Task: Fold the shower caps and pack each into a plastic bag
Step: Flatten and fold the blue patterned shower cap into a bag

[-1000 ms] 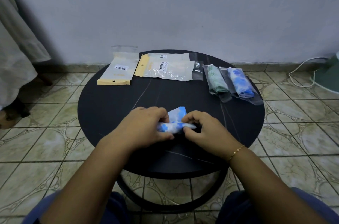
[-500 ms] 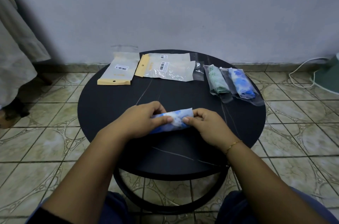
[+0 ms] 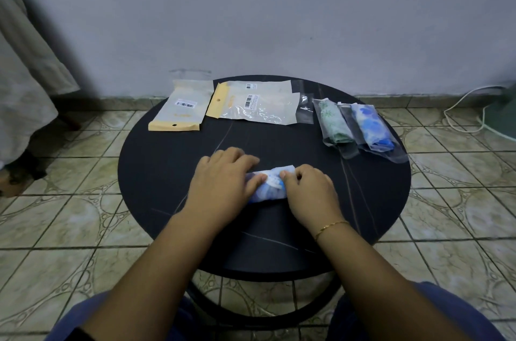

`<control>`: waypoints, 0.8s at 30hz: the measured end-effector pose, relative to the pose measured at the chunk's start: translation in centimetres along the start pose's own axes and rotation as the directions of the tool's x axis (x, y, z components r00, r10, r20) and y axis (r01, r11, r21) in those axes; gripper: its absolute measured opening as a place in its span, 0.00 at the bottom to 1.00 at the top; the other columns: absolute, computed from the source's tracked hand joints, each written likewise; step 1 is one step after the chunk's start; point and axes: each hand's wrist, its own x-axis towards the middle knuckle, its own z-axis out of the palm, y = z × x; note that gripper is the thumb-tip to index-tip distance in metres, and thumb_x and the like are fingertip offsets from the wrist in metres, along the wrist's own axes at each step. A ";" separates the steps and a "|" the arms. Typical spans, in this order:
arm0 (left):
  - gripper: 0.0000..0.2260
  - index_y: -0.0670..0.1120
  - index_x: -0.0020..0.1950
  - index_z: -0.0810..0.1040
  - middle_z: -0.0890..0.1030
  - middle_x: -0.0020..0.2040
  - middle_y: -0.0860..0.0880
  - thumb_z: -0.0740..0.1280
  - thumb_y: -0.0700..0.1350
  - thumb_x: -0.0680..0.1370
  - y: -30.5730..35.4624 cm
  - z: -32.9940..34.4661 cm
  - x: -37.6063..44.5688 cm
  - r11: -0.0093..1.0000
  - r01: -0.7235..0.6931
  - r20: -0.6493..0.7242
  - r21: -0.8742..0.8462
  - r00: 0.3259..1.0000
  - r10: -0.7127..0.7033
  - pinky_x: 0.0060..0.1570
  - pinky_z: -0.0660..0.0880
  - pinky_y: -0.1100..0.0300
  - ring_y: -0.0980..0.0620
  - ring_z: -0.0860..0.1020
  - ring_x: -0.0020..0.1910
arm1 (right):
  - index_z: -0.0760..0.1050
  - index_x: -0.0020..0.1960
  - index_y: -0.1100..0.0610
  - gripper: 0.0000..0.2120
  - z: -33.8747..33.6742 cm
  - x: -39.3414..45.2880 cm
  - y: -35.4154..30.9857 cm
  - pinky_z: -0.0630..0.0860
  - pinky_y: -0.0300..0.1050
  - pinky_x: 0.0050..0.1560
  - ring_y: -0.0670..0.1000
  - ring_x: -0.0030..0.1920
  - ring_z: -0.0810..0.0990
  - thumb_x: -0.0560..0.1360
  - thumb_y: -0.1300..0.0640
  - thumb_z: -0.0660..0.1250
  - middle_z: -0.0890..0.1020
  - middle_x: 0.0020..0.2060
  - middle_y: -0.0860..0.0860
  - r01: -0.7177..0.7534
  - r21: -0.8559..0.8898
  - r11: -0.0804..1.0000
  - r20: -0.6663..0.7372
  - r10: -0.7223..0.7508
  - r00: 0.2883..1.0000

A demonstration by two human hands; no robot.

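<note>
- Blue-and-white cap [image 3: 269, 184], rolled into a short bundle, lies crosswise at the table's middle.
- 2 bagged caps far right, side by side: green roll [image 3: 333, 123], blue roll [image 3: 372, 128].
- Empty bags [image 3: 257, 104] lie flat at the back.

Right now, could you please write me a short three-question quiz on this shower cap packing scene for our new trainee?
1. True or false: both hands are on the blue and white shower cap on the black round table.
2. How many shower caps already lie packed in clear bags at the table's far right?
A. one
B. two
C. four
3. Fill in: the packed cap nearer the table's middle is ____ in colour.

Key:
1. True: the left hand and the right hand hold the rolled cap between them.
2. B: the green packed cap and the blue packed cap.
3. Green.
</note>
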 end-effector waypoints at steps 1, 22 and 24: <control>0.21 0.51 0.58 0.80 0.80 0.56 0.51 0.54 0.57 0.74 0.8 0.2 -0.6 1.000 -0.026 -0.063 0.001 0.998 0.026 0.48 0.70 0.55 0.48 0.79 0.54 | 0.73 0.52 0.58 0.14 0.0 -0.1 0.0 0.67 0.47 0.53 0.56 0.57 0.71 0.79 0.48 0.58 0.77 0.53 0.54 0.003 0.005 1.000 -0.014 -0.003 1.000; 0.27 0.60 0.66 0.25 0.30 0.70 0.62 0.32 0.62 0.70 3.0 1.3 -3.5 0.990 -0.057 0.333 -0.128 0.938 0.097 0.70 0.32 0.60 0.58 0.32 0.73 | 0.38 0.77 0.50 0.32 0.7 -2.8 0.3 0.27 0.51 0.71 0.40 0.74 0.36 0.78 0.37 0.38 0.42 0.77 0.43 0.395 -0.285 0.873 0.353 -0.287 0.890; 0.27 0.57 0.71 0.29 0.32 0.73 0.60 0.39 0.60 0.77 2.8 1.5 -3.4 0.992 -0.014 0.369 -0.127 0.928 0.060 0.72 0.34 0.60 0.57 0.33 0.74 | 0.38 0.77 0.50 0.31 0.6 -2.9 0.2 0.27 0.52 0.71 0.41 0.74 0.36 0.79 0.37 0.38 0.42 0.76 0.44 0.377 -0.297 0.877 0.360 -0.263 0.895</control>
